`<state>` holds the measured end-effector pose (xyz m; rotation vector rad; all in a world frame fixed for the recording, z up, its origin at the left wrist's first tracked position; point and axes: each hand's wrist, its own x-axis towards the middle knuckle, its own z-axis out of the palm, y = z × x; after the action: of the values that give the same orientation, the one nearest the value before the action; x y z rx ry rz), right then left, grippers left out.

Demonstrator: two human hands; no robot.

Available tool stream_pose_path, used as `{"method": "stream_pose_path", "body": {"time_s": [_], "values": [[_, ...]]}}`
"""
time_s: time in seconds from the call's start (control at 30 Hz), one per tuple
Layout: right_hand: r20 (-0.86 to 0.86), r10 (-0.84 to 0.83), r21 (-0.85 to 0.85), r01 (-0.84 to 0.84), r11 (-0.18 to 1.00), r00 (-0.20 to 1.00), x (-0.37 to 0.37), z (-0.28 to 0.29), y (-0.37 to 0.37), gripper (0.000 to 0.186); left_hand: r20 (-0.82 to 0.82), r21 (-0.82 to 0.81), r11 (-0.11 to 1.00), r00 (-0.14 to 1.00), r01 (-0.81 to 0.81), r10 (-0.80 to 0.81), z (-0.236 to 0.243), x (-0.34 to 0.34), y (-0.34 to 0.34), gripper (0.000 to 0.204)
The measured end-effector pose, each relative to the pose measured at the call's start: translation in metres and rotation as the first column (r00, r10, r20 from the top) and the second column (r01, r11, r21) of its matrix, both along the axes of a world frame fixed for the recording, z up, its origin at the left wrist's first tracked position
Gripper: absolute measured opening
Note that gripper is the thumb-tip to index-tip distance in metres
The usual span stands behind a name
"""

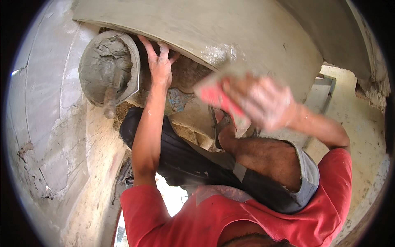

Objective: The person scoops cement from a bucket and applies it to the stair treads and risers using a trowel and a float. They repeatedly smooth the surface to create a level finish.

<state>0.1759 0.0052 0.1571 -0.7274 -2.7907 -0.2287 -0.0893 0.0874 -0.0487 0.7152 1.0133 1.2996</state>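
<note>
My left hand reaches up with its fingers spread and touches the lower edge of a grey plastered surface. My right hand is closed around a red plastering float, just below a wet, shiny patch of that surface. Motion blurs the float and the fingers on it, so its exact outline is unclear. Left of my left hand is a bucket of thick grey mortar. A trowel with a mortar-smeared handle lies in it, its blade mostly hidden in the mix.
A grey plastered wall with cracks and rough spots rises at the left. Below the plastered edge are pale stone-like blocks, near my bent legs. At the right, a broken plaster edge hangs over a pale surface with a dark frame.
</note>
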Motion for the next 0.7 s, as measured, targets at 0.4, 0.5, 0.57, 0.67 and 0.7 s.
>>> {"method": "stream_pose_path", "body": {"time_s": [0.4,0.5,0.57,0.67,0.7], "values": [[-0.051,0.072,-0.263,-0.083,0.961,0.996,-0.026,-0.019,0.118,0.042,-0.466,0.316,0.944,0.882,0.096,0.066,-0.006,0.012,-0.006,0.164],[0.037,0.019,-0.305,-0.007,0.952,0.999,-0.007,-0.008,0.090,0.048,-0.311,0.257,0.964,0.950,0.066,0.018,-0.004,0.012,-0.010,0.163],[0.073,-0.018,-0.339,0.042,0.940,0.997,0.008,-0.004,0.072,0.050,-0.394,0.256,0.964,0.918,0.072,0.036,-0.003,0.012,-0.011,0.162],[0.073,-0.043,-0.352,0.066,0.934,0.996,0.037,-0.007,0.041,0.052,-0.356,0.263,0.963,0.934,0.062,0.038,-0.003,0.015,-0.013,0.160],[0.122,-0.064,-0.364,0.105,0.925,0.990,0.047,-0.007,0.030,0.052,-0.331,0.257,0.965,0.943,0.051,0.039,-0.002,0.016,-0.014,0.160]]}}
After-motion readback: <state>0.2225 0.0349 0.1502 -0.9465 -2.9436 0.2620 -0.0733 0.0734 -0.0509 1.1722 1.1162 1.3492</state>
